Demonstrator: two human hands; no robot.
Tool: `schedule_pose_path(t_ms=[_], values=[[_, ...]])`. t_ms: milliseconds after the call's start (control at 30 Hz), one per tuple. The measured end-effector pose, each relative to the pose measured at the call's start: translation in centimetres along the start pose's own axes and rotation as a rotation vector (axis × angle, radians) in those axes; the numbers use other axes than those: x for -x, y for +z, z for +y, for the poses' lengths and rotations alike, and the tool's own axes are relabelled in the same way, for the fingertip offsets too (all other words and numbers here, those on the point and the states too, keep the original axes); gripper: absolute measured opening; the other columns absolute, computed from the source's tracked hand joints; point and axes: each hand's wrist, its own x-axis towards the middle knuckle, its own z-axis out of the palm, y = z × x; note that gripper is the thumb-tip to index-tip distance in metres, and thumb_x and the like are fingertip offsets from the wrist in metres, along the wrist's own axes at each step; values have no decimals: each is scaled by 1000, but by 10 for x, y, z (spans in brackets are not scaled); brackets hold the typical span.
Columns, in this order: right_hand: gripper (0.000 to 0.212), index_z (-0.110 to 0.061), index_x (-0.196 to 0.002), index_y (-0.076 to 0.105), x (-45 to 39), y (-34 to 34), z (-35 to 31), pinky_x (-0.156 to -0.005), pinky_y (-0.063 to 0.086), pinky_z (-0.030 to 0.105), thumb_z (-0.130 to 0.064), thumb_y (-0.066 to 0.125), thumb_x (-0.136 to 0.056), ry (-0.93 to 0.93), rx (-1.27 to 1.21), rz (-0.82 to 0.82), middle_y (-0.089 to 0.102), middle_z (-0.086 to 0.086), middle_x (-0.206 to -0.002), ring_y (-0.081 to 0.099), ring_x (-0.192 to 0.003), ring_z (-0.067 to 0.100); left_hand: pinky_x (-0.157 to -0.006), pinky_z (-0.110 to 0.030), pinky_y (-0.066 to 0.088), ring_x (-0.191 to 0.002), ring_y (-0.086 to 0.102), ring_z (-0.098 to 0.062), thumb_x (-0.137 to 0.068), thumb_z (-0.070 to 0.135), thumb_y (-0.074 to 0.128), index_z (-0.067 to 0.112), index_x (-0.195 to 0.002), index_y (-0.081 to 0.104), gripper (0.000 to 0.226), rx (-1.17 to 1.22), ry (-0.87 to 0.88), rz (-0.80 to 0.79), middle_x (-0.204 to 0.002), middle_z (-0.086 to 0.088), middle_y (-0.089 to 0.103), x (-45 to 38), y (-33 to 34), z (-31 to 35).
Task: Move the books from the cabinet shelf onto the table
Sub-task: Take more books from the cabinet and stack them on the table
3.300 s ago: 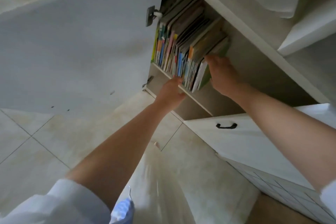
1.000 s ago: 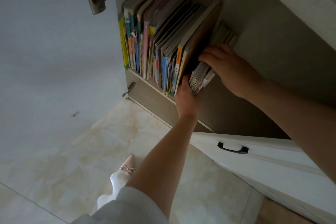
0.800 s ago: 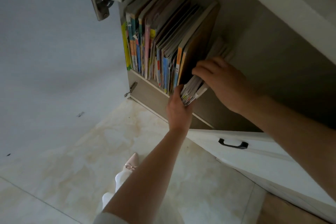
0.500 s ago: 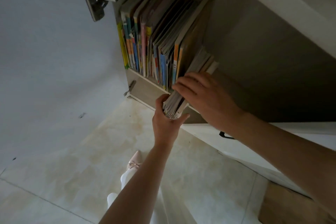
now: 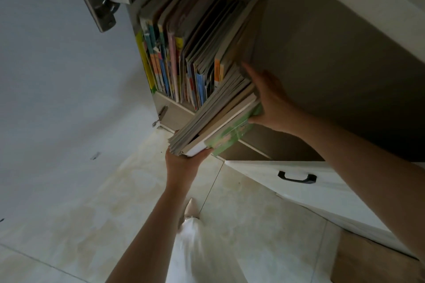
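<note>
Pulled farther off the shelf (image 5: 181,108), book bundle (image 5: 220,119) now tilts between both hands.

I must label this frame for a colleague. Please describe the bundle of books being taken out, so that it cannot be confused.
Find the open cabinet shelf with its row of upright books. At the row's right end, one bundle juts out over the floor, held between both hands, a green cover outermost.
</note>
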Motion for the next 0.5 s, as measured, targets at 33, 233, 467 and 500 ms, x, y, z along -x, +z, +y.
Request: schedule_pose_path(t_ms=[33, 233, 467, 500], values=[[129, -46, -145, -5, -4, -3, -2, -115, 22, 54, -6, 85, -62, -20, 30, -41, 23, 3, -153, 14, -143, 30, -85, -39, 58, -103, 67, -12, -58, 21, 90, 44, -106, 64, 59, -3, 6, -18, -105, 13, 71, -3, -4, -1], [128, -51, -142, 4, -18, -7, 3, -107, 39, 47, 3, 85, -58, 8, -136, -119, 30, 6, -149, 30, -139, 26, -82, -27, 57, -102, 66, -1, -55, 28, 85, 55, -103, 63, 60, -26, 23, -87, -105, 26, 69, -15, -12, 6], [80, -29, -128, 43, -26, 3, 5, -98, 48, 47, -3, 82, -62, 71, -321, -189, 55, -1, -130, 54, -119, 16, -86, -44, 58, -109, 65, -21, -56, -10, 87, 8, -121, 60, 73, 95, -103, -166, -117, -8, 69, -26, -26, -4], [78, -30, -125, 46, -24, 5, 4, -97, 49, 48, -8, 83, -61, 66, -304, -198, 57, -1, -129, 56, -118, 18, -86, -47, 58, -108, 66, -22, -56, -14, 85, 4, -121, 59, 72, 111, -137, -187, -117, -11, 69, -27, -30, -4]])
